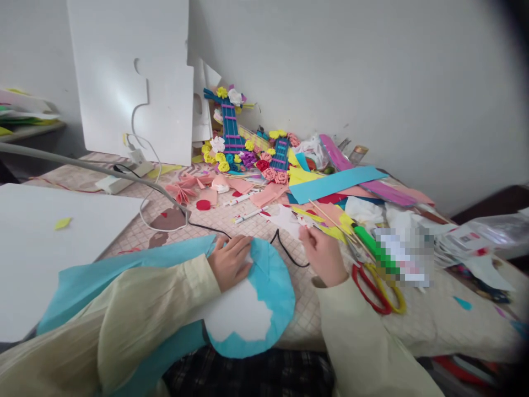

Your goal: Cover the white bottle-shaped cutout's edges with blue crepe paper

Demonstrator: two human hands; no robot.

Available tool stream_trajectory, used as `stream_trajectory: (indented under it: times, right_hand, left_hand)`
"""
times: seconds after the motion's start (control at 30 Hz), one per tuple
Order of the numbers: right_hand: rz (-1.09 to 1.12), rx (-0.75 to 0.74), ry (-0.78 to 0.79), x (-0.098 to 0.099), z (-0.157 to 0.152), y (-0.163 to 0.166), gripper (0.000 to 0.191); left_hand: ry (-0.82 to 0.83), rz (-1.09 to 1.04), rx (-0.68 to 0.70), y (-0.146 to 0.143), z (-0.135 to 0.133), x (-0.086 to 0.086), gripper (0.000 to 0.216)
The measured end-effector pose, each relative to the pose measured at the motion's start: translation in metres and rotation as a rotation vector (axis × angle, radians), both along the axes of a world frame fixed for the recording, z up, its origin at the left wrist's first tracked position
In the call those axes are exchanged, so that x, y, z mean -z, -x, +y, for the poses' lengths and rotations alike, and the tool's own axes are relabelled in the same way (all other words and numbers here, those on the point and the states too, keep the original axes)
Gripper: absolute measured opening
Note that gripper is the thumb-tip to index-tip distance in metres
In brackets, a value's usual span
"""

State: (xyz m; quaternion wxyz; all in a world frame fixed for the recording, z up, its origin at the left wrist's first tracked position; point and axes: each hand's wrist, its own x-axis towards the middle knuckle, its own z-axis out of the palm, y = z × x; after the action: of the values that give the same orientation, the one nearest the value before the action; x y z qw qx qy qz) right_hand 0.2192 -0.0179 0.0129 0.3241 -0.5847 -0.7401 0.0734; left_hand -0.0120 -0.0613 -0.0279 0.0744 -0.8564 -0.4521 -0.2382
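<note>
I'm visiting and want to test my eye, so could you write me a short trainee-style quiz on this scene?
1. True or false: the left hand rests on the blue-edged disc.
2. What colours are the scissor handles? a) green and white; b) red and yellow; c) purple and black.
3. Fill in the blank: a small ____ scrap lies on the white board.

Key: 1. True. 2. b. 3. yellow.

L hand (230, 263) on blue/wht disc (242, 317) | R hand (324, 256) nr scissors (379, 289)
</note>
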Motion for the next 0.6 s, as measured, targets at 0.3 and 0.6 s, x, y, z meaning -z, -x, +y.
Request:
stream_trajectory:
  times: [0.3,0.6]
  right_hand:
    - [-0.028,0.146,0.366,0.020,0.019,-0.040,0.054]
    - [0.998,0.123,0.229,0.024,0.017,-0.037,0.021]
  left_hand:
    - [0.000,-0.029,0.020,-0.001,0.003,0.004,0.032]
    - [0.081,-0.035,0.118,-0.001,0.006,-0.002,0.030]
